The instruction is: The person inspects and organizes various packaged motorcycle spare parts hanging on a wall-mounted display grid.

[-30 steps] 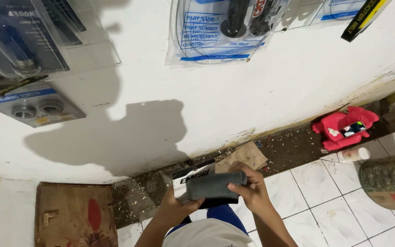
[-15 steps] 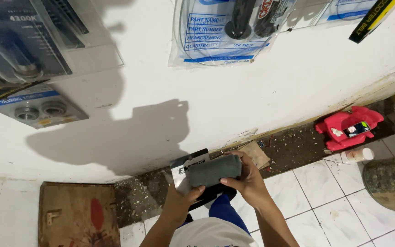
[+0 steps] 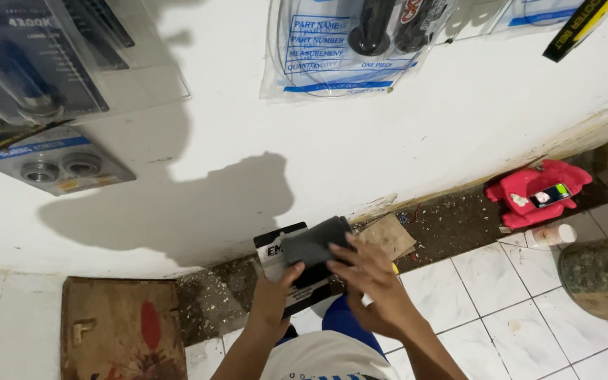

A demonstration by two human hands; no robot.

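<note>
- Head view: the person's left hand (image 3: 270,299) holds a black-and-white package card (image 3: 291,278) from its lower left side; the thumb lies on the front, and the other fingers are hidden behind the card, so it cannot be told how they sit.
- The right hand (image 3: 371,285) rests at about 3 o'clock of the card. Its fingers are a little spread and press on the dark grey rubbery piece (image 3: 316,241) that lies on the upper part of the card.
- Compared with one second ago, the card and the grey piece have come up and turned: the piece was lying almost flat between both hands, and now it is tilted, its far end toward 1 o'clock. The right hand, which was wrapped over the end of the piece, now lies more open on its lower edge.
- This suggests that the person is working the grey piece against the card, pressing or sliding it, not only carrying it.
- Around: a brown cardboard scrap (image 3: 388,236) just beside the right hand at 1 o'clock, a wooden board (image 3: 121,338) at 9 o'clock, a red plastic tray (image 3: 533,191) well apart at 2 o'clock, and the white wall (image 3: 402,141) above.
</note>
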